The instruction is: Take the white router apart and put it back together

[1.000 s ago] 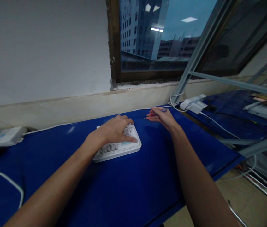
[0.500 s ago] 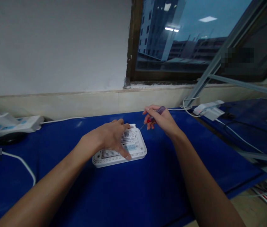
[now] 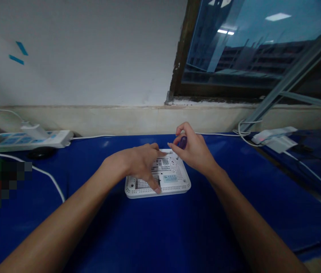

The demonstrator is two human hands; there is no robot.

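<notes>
White box point(image 3: 158, 193): it is laid flat on the blue mat point(image 3: 160, 235), at 4 o'clock from the left hand and 7 o'clock from the right hand.
Left hand point(image 3: 137, 163): it is spread over the box, and the box is touched by the fingertips point(image 3: 157, 190).
Right hand point(image 3: 192, 151): it is held just over the box, curled and pinching.
Little screwdriver point(image 3: 182, 142): its purple handle is gripped by the right hand, and its tip cannot be seen.
Power strip point(image 3: 26, 139): it is set on the mat at 9 o'clock from the box.
</notes>
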